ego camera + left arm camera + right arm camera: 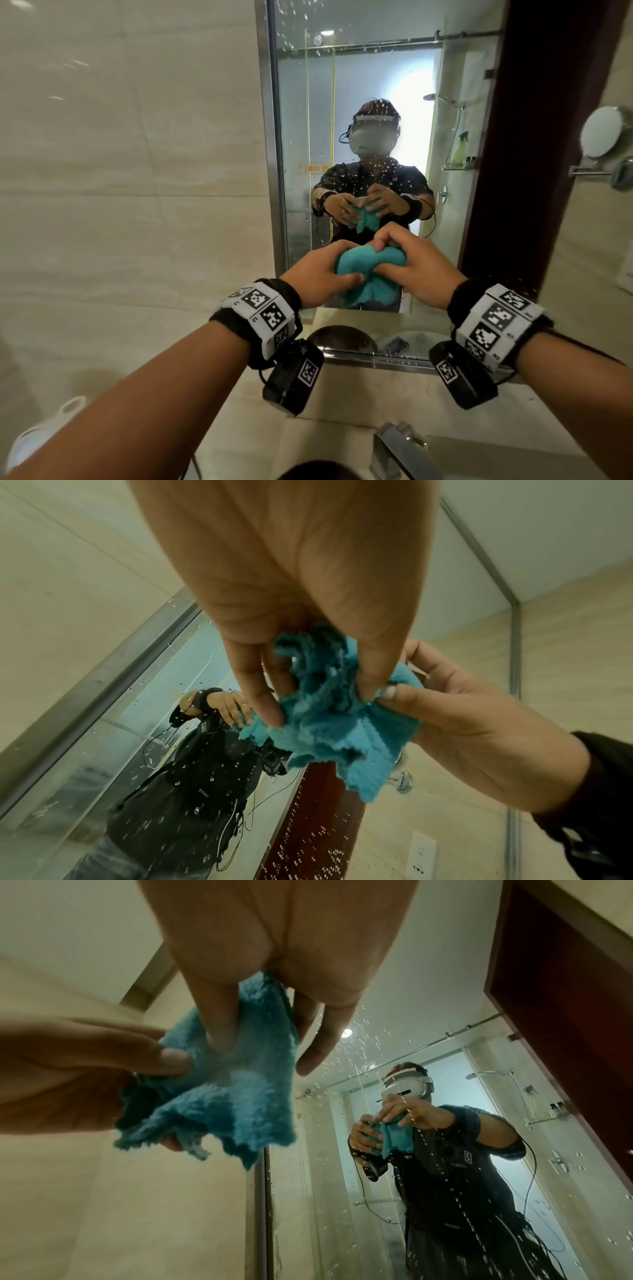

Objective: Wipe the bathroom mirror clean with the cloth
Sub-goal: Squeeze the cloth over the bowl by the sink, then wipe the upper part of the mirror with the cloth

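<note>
A fluffy teal cloth [359,274] is bunched between both hands in front of the mirror [373,85]. My left hand [322,274] grips its left side, thumb across the front. My right hand [411,257] pinches the top right fold. In the left wrist view the cloth [335,723] hangs crumpled from my left fingers [263,696], with the right hand [455,718] pinching it from the right. The right wrist view shows the cloth [236,1085] drooping below both hands. Water droplets speckle the mirror [377,1047] glass. The cloth does not touch the glass.
A steel frame [270,137] edges the mirror on the left; beige tiled wall [120,171] lies beyond. A dark red door panel [534,137] stands right of the mirror, with a round wall mirror [604,132] further right. A chrome faucet [397,442] and countertop sit below my arms.
</note>
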The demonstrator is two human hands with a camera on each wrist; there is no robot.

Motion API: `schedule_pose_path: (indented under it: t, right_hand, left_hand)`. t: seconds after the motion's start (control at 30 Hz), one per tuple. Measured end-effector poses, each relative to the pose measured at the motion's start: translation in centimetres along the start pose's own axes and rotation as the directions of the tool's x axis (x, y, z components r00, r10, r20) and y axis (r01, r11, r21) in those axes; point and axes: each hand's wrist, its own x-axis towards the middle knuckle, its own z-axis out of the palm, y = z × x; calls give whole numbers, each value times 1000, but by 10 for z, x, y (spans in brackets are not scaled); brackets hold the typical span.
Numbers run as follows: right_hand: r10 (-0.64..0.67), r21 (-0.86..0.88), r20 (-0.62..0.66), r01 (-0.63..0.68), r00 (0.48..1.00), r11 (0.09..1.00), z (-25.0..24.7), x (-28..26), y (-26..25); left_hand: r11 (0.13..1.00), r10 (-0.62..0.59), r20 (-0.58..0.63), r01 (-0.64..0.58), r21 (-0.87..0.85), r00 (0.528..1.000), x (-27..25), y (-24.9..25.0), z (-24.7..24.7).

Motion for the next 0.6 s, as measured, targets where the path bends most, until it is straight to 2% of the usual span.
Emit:
schedule_pose_path:
  t: [0.1, 0.17, 0.23, 0.3, 0.37, 0.43, 0.5, 0.6]
  right_hand:
    - [45, -8, 36, -44, 998, 999, 4, 4, 0]
    - [82, -16, 75, -81, 994, 997, 6, 6, 2]
    - [111, -44, 60, -108, 992, 993, 9, 8, 2]
    - [157, -68, 7, -156, 988, 985, 11, 10, 2]
    - [222, -86, -52, -226, 974, 970, 15, 13, 4]
    - [283, -71, -115, -292, 952, 954, 19, 16, 5]
    - [337, 32, -126, -335, 933, 942, 22, 21, 4]
    - [353, 221, -18, -341, 935, 914, 24, 28, -4]
  left_hand:
    - [999, 46, -69, -48, -24, 997, -1, -7, -6]
    - [995, 39, -82, -46, -83, 996, -1, -12, -10]
    - [994, 32, -101, -43, -105, 994, 0, -16, -13]
    - [997, 51, -144, -58, -50, 988, 2, -20, -15]
    - [992, 107, -237, -87, 93, 966, 3, -24, -17]
    - [982, 148, -298, -104, 160, 943, 2, -24, -16]
    - [980, 137, -256, -94, 174, 957, 3, -23, -13]
    - [991, 87, -146, -70, 118, 985, 6, -20, -11]
